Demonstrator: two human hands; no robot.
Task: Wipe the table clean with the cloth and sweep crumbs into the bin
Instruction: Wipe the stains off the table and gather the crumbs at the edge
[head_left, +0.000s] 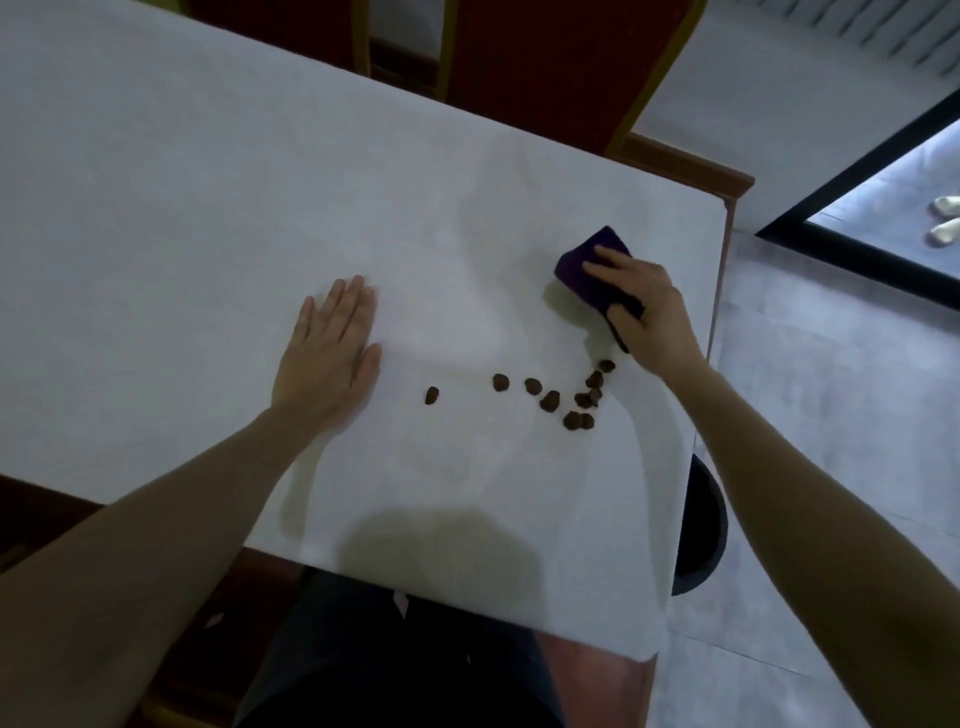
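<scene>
A dark purple cloth (584, 265) lies near the right edge of the white-covered table (208, 208). My right hand (641, 309) grips it, fingers laid over its top and thumb curled under its near side. Several brown crumbs (550, 400) are strewn just in front of the cloth, one crumb (431, 395) lying apart to the left. My left hand (332, 348) rests flat on the tablecloth, fingers straight, left of the crumbs. A dark round bin (704, 530) stands on the floor beside the table's right edge, partly hidden by it.
Two red chairs with gold frames (561, 67) stand at the table's far side. Grey tiled floor (831, 415) lies to the right, with a black-framed glass door (852, 171) beyond. My dark-trousered lap (395, 649) sits at the near edge.
</scene>
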